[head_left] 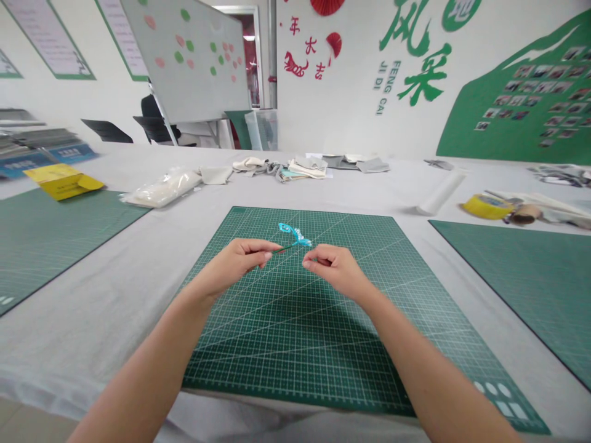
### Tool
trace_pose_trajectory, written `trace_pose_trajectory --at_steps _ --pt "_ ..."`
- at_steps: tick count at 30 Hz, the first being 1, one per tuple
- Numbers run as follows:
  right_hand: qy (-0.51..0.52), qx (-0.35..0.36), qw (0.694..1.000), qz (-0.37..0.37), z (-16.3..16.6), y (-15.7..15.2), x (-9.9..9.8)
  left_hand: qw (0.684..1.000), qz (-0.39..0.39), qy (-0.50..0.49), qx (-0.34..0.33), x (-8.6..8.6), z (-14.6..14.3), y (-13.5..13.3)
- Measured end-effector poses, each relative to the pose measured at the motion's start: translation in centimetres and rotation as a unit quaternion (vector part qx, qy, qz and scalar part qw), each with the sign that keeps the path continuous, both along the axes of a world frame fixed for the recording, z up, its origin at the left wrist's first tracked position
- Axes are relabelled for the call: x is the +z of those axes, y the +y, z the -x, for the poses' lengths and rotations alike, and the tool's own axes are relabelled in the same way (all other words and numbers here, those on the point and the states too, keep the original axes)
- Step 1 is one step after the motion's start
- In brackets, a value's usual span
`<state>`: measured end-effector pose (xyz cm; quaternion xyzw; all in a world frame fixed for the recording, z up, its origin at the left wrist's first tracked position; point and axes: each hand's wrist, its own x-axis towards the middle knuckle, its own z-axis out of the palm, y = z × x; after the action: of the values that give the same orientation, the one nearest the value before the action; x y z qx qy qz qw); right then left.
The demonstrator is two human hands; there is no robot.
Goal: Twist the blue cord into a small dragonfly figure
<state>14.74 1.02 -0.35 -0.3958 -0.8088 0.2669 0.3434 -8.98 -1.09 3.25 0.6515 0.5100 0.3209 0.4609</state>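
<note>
Above the green cutting mat [295,344], my left hand [247,255] pinches the thin green stem of a small blue craft flower [295,237]. The stem points right, and the flower's blue loops and pale bead-like bits stand out past my left fingertips. Close to the flower's right end is my right hand [330,261], its thumb and fingers pinched together. Whether anything thin lies between those right fingers is too small to make out. Both hands hover over the mat's middle, a short gap apart.
Cutting mats also lie at left [60,240] and right [521,277]. Behind are a clear plastic bag [164,187], a yellow box [64,181], fabric scraps [305,166], a white roll [442,192] and yellow tape [487,207]. A whiteboard [189,86] stands beyond the table.
</note>
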Motion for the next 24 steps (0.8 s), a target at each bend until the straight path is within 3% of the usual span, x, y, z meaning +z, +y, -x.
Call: trace_pose_trajectory --at_steps 4,9,24 --pt "-0.029 0.011 0.998 -0.050 0.5 -0.9 0.3 0.999 0.036 -0.021 0.035 -0.1 -0.4 -0.1" --pt "-0.041 0.018 0.995 -0.092 0.7 -1.6 0.5 0.998 0.013 0.005 0.054 -0.5 -0.6 -0.1" --pt "-0.022 0.026 0.994 -0.100 0.9 -2.1 1.0 0.998 -0.014 0.040 0.042 -0.4 -0.9 -0.1"
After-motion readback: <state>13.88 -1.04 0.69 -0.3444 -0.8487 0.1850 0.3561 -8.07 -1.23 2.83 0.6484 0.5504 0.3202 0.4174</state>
